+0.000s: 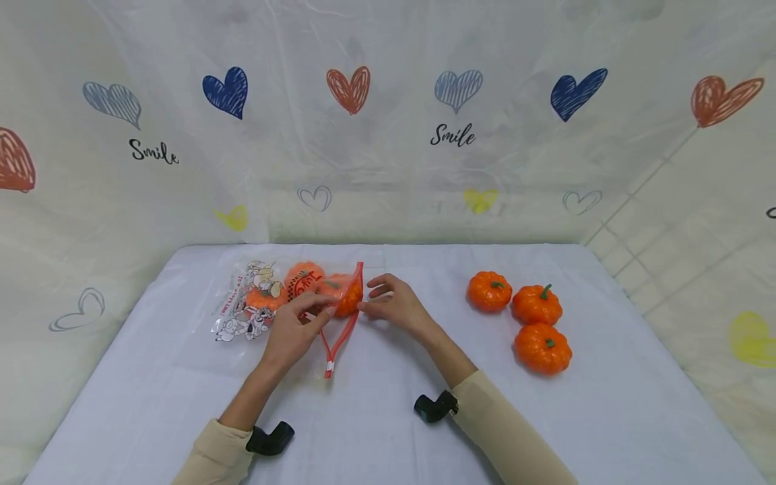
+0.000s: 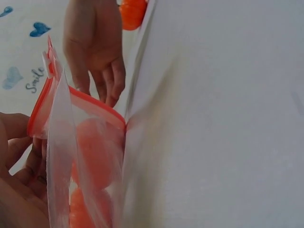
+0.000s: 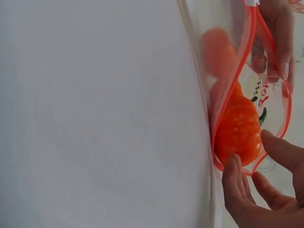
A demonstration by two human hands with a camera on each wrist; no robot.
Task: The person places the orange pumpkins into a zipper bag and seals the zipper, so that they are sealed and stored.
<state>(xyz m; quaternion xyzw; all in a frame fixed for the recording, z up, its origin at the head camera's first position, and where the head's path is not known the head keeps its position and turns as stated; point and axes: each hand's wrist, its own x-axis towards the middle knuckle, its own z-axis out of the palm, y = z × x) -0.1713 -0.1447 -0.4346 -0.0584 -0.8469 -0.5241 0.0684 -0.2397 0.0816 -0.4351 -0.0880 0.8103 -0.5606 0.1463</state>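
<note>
On the desk (image 1: 358, 417), I see the left hand (image 1: 297, 329) pinch the clear bag (image 1: 275, 289) near its red edge (image 1: 348, 331). The right hand (image 1: 398, 306) has loose fingers by the pumpkin (image 3: 237, 130) just inside.

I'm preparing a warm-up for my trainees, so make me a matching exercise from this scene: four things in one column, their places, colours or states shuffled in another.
Things:
1. Bag
2. Left hand
3. Loose pumpkins
4. Tablecloth

Places, colours or states:
A. Clustered on the right
B. Pinching plastic
C. Pale, spread beneath the rest
D. See-through, red-rimmed

Right pairs: 1-D, 2-B, 3-A, 4-C
</note>
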